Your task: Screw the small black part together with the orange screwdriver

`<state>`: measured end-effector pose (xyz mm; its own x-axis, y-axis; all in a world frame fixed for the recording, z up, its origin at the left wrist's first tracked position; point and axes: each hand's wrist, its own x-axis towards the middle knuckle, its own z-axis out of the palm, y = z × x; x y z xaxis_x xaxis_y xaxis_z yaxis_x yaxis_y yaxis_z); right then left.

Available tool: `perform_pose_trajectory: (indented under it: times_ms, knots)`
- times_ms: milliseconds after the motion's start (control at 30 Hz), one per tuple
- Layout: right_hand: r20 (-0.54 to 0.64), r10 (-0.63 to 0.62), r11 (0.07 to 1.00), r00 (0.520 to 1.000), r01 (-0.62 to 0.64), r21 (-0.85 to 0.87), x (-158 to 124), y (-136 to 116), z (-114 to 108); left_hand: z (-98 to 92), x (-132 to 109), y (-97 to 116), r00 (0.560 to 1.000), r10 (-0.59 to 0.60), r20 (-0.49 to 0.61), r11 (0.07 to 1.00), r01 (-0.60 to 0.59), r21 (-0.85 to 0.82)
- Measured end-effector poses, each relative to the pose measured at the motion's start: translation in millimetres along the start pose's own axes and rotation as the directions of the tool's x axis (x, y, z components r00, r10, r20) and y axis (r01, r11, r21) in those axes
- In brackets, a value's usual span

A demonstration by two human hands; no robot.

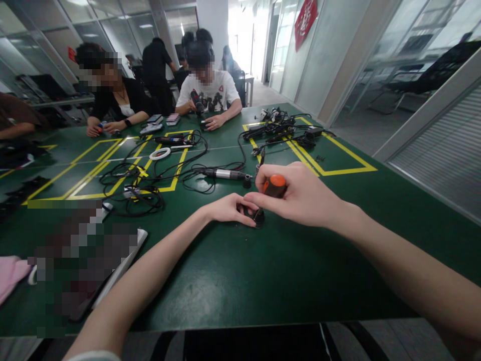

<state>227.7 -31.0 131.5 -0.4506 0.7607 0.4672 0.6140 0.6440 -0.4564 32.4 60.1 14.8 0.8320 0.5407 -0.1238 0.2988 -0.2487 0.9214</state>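
Observation:
An orange-and-black screwdriver handle [276, 185] sticks out of my right hand [304, 195], whose fingers are wrapped round it. Just left of and below it, my left hand [229, 208] pinches a small black part [259, 216] against the green table [210, 281]. The screwdriver's tip is hidden behind my right hand, so its contact with the part cannot be made out. Beyond my hands lies a silver-and-black electric screwdriver [227, 174] with a cable, and a small black round piece [247, 181] stands by its end.
Tangled black cables [145, 200] lie at the left and a pile of cables and tools [278, 125] at the back right. A white tape ring [160, 153] sits inside yellow markings. A tablet-like device [120, 268] lies near left. Several people work across the table.

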Motion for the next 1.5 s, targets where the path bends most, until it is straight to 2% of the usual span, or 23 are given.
perform_pose_trajectory:
  times_ms: [333,533,700,767,833,900,967,1033,1067,1133,1167,1233,1333,1500]
  knots:
    - [-0.012,-0.023,0.994,1.000,0.024,0.111,1.0,-0.6,2.6,0.8,-1.4,2.9,1.000,-0.016,0.003,0.999,0.016,-0.039]
    - [-0.202,0.004,0.994,0.979,0.018,0.103,-0.8,0.5,-0.7,-0.2,-2.1,4.9,1.000,0.006,0.028,0.999,-0.005,-0.034]
    - [-0.298,0.024,0.994,0.954,0.009,0.109,-0.7,1.1,-5.0,-1.4,-2.4,2.4,0.999,-0.016,0.039,1.000,0.017,-0.026]
    - [-0.343,0.037,0.980,0.939,0.033,0.195,-0.5,2.0,-7.9,-1.6,-2.3,1.4,0.999,-0.019,0.039,0.999,0.020,-0.025]
    - [-0.391,0.063,0.930,0.918,0.088,0.356,0.1,3.7,-11.8,-1.7,-2.2,1.0,0.999,-0.021,0.042,0.999,0.022,-0.024]
    - [-0.390,0.101,0.886,0.915,0.096,0.454,1.4,6.6,-15.6,-1.9,-2.2,1.2,0.999,-0.021,0.047,0.999,0.022,-0.024]
    - [-0.284,0.114,0.928,0.952,0.000,0.372,3.6,11.0,-17.7,-2.2,-2.3,1.5,0.998,-0.017,0.054,0.999,0.019,-0.026]
    - [-0.028,0.126,0.981,0.992,-0.121,0.150,6.2,16.6,-16.4,-2.6,-2.2,1.5,0.998,-0.016,0.057,1.000,0.018,-0.023]
    - [0.138,0.136,0.988,0.981,-0.144,0.050,7.4,19.7,-14.6,-2.8,-2.0,1.3,0.998,-0.017,0.056,1.000,0.018,-0.019]
    - [0.429,0.156,0.988,0.890,-0.142,-0.065,9.2,25.7,-9.4,-3.0,-1.5,0.7,0.999,-0.013,0.052,1.000,0.014,-0.018]
    - [0.512,0.166,0.986,0.843,-0.136,-0.095,9.7,28.3,-6.5,-3.0,-1.2,0.4,0.999,-0.009,0.054,1.000,0.010,-0.022]
    - [0.593,0.193,0.981,0.782,-0.134,-0.142,9.7,32.0,-1.2,-2.9,-0.7,0.1,0.998,0.002,0.066,0.999,0.001,-0.035]
    - [0.642,0.218,0.974,0.735,-0.129,-0.184,9.0,33.4,4.5,-2.5,-0.3,0.6,0.998,0.014,0.067,0.999,-0.012,-0.040]
    - [0.647,0.234,0.968,0.726,-0.114,-0.222,10.1,31.1,9.8,-2.1,-0.1,0.2,0.999,0.025,0.045,0.999,-0.023,-0.037]
